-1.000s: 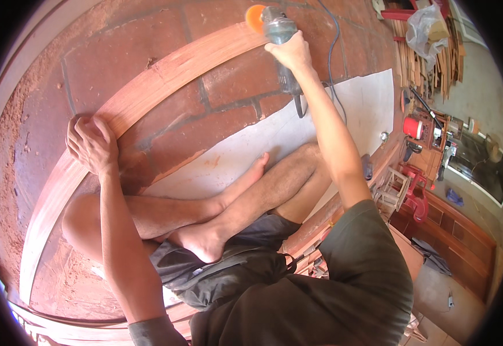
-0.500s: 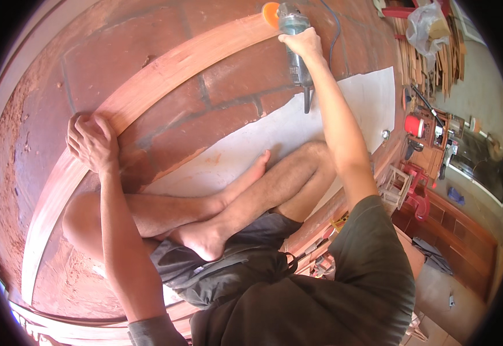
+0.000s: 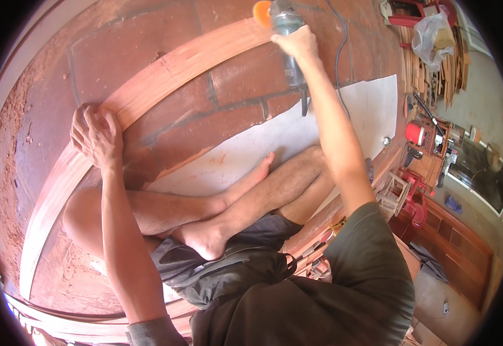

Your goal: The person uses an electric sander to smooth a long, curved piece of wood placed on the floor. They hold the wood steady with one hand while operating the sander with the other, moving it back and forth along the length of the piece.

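A long curved plank point(image 3: 170, 76) of reddish wood lies across the tiled floor in front of my crossed legs. My left hand point(image 3: 97, 135) is closed over the plank's middle, fingers curled round its far edge. In my right hand point(image 3: 298, 45) is a teal and dark angle grinder point(image 3: 289, 23), gripped round its body. Its orange disc point(image 3: 262, 12) meets the plank's far right end, or sits just above it; I cannot tell which. The grinder's rear end points back toward me.
A blue cord point(image 3: 343, 43) trails right of the grinder. White sheeting point(image 3: 367, 104) lies under my legs. At the right are stacked wood strips point(image 3: 436, 78), a clear plastic bag point(image 3: 430, 40), a red container point(image 3: 414, 134) and a small stool point(image 3: 393, 193). Reddish sawdust point(image 3: 9, 150) covers the left floor.
My right hand and the grinder have shifted slightly left along the plank's far end. My left hand keeps its hold on the wood.
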Demonstrator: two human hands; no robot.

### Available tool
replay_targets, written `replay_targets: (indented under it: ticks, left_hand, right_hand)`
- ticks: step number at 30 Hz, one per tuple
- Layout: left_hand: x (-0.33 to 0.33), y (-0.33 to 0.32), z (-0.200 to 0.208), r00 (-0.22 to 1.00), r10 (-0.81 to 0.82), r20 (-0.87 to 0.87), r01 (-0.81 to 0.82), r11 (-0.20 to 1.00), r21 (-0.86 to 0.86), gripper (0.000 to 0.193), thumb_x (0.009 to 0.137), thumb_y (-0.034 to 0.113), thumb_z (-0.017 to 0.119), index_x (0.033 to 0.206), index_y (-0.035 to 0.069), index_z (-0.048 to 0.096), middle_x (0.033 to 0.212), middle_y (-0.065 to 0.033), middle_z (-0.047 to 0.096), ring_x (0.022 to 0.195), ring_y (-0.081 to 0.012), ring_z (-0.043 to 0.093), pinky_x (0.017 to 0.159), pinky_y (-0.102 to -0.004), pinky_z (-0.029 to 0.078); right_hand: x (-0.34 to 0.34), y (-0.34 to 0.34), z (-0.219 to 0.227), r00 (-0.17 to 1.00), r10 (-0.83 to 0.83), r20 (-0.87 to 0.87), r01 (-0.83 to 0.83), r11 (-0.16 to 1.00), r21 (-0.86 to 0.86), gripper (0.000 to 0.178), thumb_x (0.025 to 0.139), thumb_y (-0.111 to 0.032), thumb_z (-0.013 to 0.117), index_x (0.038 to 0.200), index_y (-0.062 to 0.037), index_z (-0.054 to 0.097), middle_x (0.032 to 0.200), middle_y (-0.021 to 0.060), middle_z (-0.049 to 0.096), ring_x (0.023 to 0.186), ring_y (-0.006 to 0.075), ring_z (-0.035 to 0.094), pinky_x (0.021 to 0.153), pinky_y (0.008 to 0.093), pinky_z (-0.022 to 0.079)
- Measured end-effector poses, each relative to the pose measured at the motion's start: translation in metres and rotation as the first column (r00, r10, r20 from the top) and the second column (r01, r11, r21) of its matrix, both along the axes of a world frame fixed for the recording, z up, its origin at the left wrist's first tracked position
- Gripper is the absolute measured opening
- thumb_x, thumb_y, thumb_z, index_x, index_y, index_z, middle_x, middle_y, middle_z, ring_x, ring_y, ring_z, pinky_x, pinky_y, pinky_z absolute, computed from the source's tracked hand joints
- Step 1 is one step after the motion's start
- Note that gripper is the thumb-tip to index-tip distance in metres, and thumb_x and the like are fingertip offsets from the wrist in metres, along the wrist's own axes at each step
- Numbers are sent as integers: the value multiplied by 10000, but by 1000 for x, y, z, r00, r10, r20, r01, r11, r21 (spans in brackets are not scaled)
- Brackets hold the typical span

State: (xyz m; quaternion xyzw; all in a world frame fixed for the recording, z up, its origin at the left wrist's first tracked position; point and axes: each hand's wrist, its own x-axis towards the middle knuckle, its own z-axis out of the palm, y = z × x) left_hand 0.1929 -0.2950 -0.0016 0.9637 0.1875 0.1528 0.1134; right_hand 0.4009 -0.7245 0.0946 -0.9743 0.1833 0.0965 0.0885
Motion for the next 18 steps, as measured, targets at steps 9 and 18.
replay_targets:
  ticks: [9, 18]
  left_hand:
    - [-2, 5, 1, 1000, -18, 17, 18, 1000, 13, 394, 962, 389, 602, 1290, 172, 617, 1432, -58, 550, 1342, -293, 494, 1150, -482, 330]
    - [-2, 3, 1, 1000, -12, 7, 12, 1000, 6, 370, 959, 384, 606, 1270, 187, 639, 1427, -43, 557, 1340, -289, 496, 1143, -475, 337]
  right_hand:
    - [2, -3, 5, 999, 38, -28, -39, 999, -37, 876, 668, -417, 881, 1309, 87, 561, 1241, 293, 680, 1156, 377, 691, 1010, 424, 552]
    - [-35, 54, 14, 998, 66, 5, -66, 998, 8, 871, 666, -403, 879, 1285, 110, 543, 1193, 317, 687, 1151, 392, 690, 989, 420, 560]
